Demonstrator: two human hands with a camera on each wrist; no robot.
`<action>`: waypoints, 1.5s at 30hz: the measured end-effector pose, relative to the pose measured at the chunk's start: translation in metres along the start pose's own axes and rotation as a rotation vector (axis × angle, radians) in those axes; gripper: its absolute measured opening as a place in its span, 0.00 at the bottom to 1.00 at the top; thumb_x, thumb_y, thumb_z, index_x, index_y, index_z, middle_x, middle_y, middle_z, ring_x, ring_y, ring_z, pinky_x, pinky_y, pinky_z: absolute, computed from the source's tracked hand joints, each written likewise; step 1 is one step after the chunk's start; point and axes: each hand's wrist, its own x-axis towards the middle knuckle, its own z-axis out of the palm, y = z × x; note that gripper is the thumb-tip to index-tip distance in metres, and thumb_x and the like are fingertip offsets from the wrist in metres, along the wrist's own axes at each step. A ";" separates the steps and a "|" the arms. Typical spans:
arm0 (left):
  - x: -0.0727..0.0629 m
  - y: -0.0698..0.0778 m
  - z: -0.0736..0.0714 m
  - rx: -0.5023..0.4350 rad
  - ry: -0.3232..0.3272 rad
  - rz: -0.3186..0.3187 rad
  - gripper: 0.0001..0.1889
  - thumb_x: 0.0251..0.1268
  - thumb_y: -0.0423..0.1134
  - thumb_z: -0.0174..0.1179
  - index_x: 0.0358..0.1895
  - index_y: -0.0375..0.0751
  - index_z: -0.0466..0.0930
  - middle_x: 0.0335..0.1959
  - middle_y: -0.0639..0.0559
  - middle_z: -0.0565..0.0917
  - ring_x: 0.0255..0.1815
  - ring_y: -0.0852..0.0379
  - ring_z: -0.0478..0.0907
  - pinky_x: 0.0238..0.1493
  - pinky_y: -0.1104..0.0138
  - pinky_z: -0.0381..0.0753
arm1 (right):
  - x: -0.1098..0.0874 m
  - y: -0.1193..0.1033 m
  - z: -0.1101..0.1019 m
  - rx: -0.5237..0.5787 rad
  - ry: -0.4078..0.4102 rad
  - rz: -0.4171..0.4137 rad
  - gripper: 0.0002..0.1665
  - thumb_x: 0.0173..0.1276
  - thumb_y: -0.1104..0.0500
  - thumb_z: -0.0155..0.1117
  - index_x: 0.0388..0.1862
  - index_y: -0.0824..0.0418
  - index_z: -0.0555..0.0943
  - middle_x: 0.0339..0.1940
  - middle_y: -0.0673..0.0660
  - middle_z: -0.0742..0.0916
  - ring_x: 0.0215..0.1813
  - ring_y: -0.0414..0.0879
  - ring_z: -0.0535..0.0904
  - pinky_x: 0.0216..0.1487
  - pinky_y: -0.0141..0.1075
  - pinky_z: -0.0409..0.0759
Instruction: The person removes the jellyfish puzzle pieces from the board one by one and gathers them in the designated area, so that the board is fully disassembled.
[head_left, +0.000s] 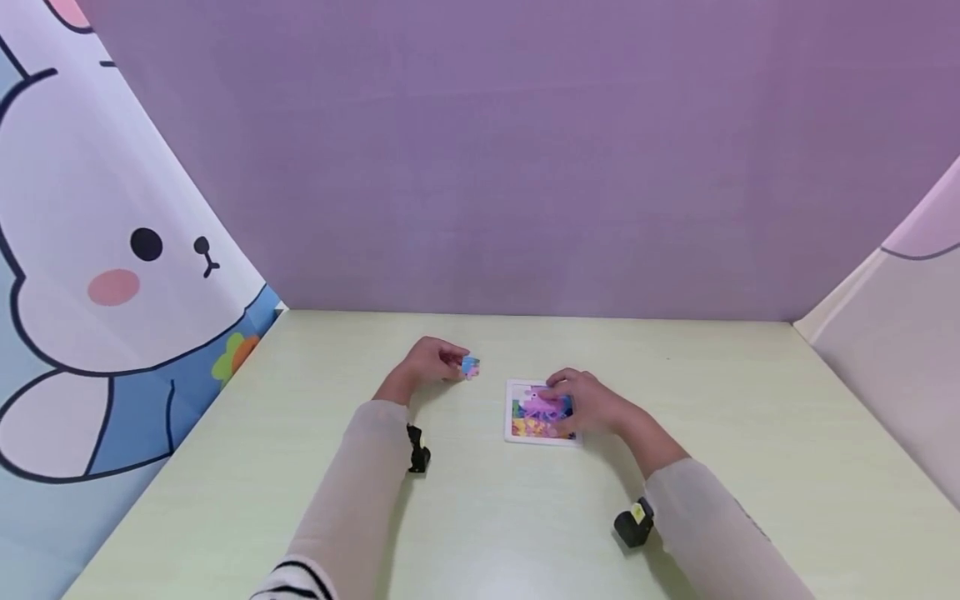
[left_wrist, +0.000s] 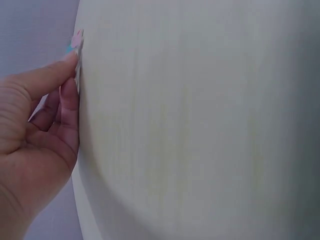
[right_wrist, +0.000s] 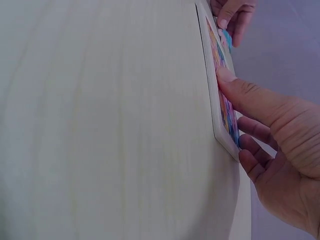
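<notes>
Head view. Your left grip (head_left: 433, 362) is narrow, thumb and fingers pinching a small jigsaw piece (head_left: 470, 367). The piece sits at the fingertips, on the right side of that hand, showing blue and pink. Whether it touches the bench (head_left: 480, 517) you cannot tell from here. To its right, a little nearer you and apart from it, the jigsaw puzzle (head_left: 525, 425) lies flat in its white frame (head_left: 536, 442); colours pink, purple, yellow, blue. Your right grip (head_left: 588, 404) is spread over the puzzle's right part, covering some of the picture. Black wrist cameras (head_left: 418, 450) on both forearms; purple backdrop (head_left: 525, 167) behind the bench.

Left wrist view. Your thumb presses the piece near its tip, fingers curled behind. You see the piece nearly edge-on, a pink and blue bit standing out past the thumb.

Right wrist view. Your right thumb's tip rests on the puzzle's face; the other fingers lie loosely bent by the frame's edge, near one corner. Thumb and fingers are well parted. At the top, your left grip holds the piece beyond the frame's far side.
</notes>
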 end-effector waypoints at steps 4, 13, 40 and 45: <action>0.001 -0.003 0.001 0.027 0.001 0.030 0.22 0.52 0.28 0.72 0.54 0.36 0.83 0.41 0.47 0.86 0.42 0.55 0.79 0.43 0.67 0.80 | 0.000 0.001 0.000 -0.008 -0.003 0.003 0.32 0.57 0.55 0.76 0.61 0.61 0.80 0.66 0.61 0.72 0.67 0.62 0.63 0.65 0.58 0.63; 0.000 -0.002 0.002 -0.005 0.006 0.040 0.21 0.54 0.27 0.70 0.54 0.36 0.83 0.44 0.46 0.86 0.43 0.54 0.79 0.44 0.66 0.80 | -0.001 0.003 -0.002 0.013 0.000 0.005 0.32 0.57 0.55 0.76 0.61 0.61 0.80 0.67 0.61 0.72 0.68 0.63 0.62 0.66 0.59 0.62; -0.026 0.034 0.024 -0.031 -0.067 0.186 0.17 0.52 0.34 0.74 0.46 0.34 0.86 0.35 0.47 0.83 0.38 0.55 0.75 0.34 0.68 0.74 | -0.001 0.006 -0.001 0.026 0.001 0.010 0.33 0.57 0.54 0.77 0.62 0.61 0.79 0.67 0.60 0.72 0.68 0.62 0.61 0.67 0.59 0.61; -0.031 0.035 0.027 -0.022 -0.094 0.187 0.17 0.51 0.34 0.74 0.46 0.36 0.86 0.40 0.43 0.83 0.41 0.55 0.75 0.39 0.66 0.75 | -0.002 0.005 0.000 0.025 -0.003 0.022 0.33 0.57 0.54 0.76 0.62 0.60 0.79 0.68 0.60 0.72 0.69 0.61 0.61 0.67 0.58 0.61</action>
